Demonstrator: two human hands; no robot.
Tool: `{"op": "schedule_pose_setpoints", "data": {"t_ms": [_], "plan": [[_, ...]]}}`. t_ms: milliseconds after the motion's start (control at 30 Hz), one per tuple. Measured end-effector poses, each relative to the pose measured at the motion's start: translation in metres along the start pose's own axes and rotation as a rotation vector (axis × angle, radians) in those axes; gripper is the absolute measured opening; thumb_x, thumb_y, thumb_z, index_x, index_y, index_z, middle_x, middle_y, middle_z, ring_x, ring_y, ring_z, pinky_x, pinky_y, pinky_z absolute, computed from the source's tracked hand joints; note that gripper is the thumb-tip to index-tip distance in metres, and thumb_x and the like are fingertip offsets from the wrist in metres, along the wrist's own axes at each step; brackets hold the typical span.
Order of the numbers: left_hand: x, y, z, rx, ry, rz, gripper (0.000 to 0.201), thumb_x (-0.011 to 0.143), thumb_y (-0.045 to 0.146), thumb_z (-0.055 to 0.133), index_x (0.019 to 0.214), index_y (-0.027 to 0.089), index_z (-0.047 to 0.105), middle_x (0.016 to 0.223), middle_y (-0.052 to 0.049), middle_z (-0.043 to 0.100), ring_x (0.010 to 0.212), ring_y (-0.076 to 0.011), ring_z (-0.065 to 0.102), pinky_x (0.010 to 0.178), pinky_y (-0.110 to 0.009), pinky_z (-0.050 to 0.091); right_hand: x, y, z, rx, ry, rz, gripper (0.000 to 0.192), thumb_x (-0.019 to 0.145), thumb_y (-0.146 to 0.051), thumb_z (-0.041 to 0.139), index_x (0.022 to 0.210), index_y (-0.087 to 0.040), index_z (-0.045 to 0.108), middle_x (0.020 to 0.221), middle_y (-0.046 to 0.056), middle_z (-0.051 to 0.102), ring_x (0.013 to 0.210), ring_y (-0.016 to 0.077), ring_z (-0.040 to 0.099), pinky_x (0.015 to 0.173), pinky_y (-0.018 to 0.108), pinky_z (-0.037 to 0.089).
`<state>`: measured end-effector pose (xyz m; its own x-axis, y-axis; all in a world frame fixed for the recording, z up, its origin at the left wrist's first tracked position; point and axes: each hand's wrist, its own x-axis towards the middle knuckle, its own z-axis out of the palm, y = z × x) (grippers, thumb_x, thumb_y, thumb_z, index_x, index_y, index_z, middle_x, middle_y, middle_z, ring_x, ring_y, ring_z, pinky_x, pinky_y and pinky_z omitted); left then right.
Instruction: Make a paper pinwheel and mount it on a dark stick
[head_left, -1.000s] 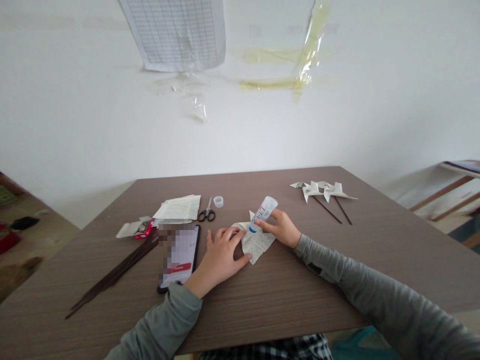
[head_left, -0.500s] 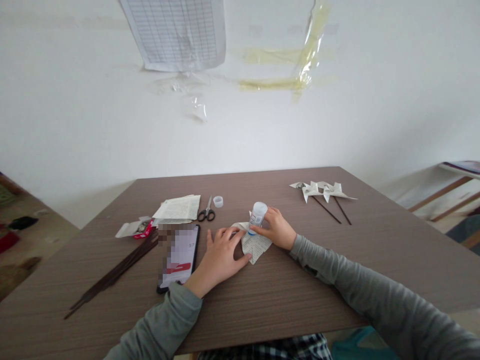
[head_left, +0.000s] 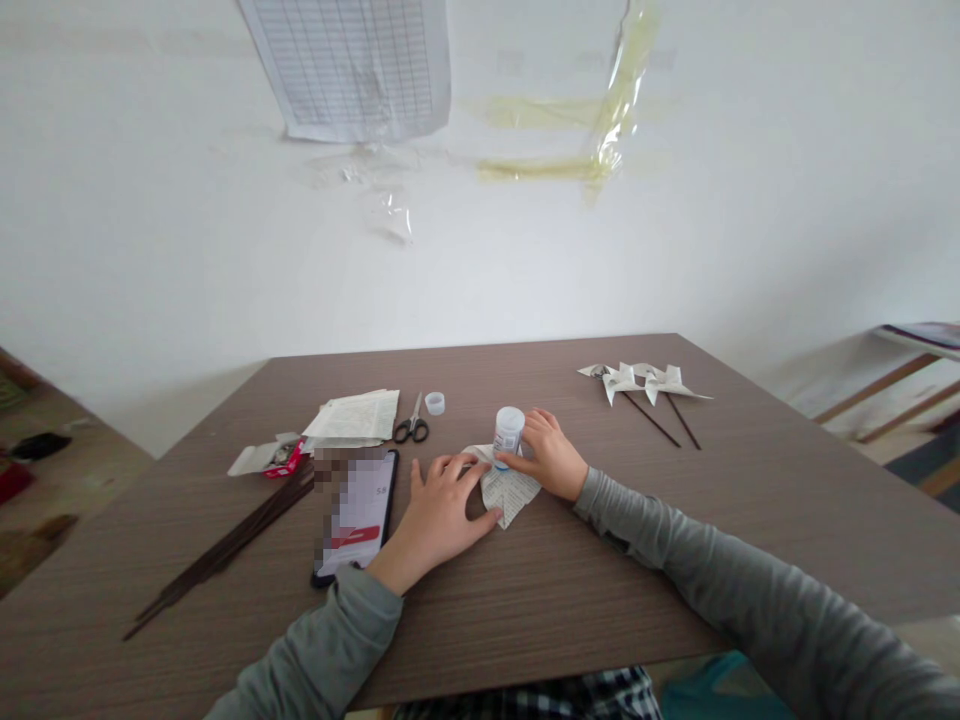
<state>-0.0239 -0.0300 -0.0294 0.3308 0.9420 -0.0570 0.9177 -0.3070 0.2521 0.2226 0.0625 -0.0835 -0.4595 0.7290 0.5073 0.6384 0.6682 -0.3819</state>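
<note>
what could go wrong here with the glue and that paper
The right hand presses the white glue bottle tip-down on the folded printed paper; a hard squeeze may flood it. The left hand lies flat on the same paper, so its fingers may get sticky. The black phone sits just beside that hand and might catch smears.

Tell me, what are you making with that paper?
A person presses a glue bottle, nozzle down, onto a folded printed paper with the right hand. The left hand lies flat, pinning the paper to the table. Two finished paper pinwheels on sticks lie at the far right; scissors and a phone lie left.
</note>
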Motion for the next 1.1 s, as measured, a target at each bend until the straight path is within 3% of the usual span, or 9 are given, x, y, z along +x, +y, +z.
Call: {"op": "schedule_pose_setpoints", "data": {"t_ms": [633, 967, 1100], "plan": [[0.0, -0.001, 0.001, -0.006, -0.001, 0.003, 0.067, 0.11, 0.052, 0.082, 0.174, 0.034, 0.075, 0.185, -0.017, 0.07, 0.176, -0.0543, 0.056, 0.149, -0.097, 0.025, 0.0, -0.001, 0.002, 0.024, 0.008, 0.012, 0.023, 0.111, -0.045, 0.097, 0.118, -0.026, 0.087, 0.127, 0.014, 0.091, 0.132, 0.0397, 0.08, 0.137, 0.069, 0.055], [-0.001, -0.002, -0.001, -0.019, -0.008, -0.003, 0.065, 0.11, 0.049, 0.082, 0.174, 0.038, 0.075, 0.188, -0.013, 0.068, 0.177, -0.0524, 0.055, 0.151, -0.096, 0.022, -0.004, 0.009, -0.002, 0.478, 0.249, 0.228, 0.036, 0.102, -0.064, 0.097, 0.112, -0.029, 0.093, 0.12, 0.013, 0.096, 0.125, 0.0419, 0.089, 0.124, 0.064, 0.069], [-0.001, -0.003, -0.002, -0.021, -0.015, -0.01, 0.066, 0.11, 0.048, 0.082, 0.175, 0.036, 0.075, 0.189, -0.014, 0.068, 0.177, -0.0531, 0.055, 0.15, -0.097, 0.022, -0.001, 0.009, -0.002, 0.569, 0.289, 0.276, 0.043, 0.098, -0.059, 0.1, 0.128, -0.028, 0.095, 0.133, 0.015, 0.096, 0.13, 0.0422, 0.089, 0.127, 0.066, 0.069]]}}
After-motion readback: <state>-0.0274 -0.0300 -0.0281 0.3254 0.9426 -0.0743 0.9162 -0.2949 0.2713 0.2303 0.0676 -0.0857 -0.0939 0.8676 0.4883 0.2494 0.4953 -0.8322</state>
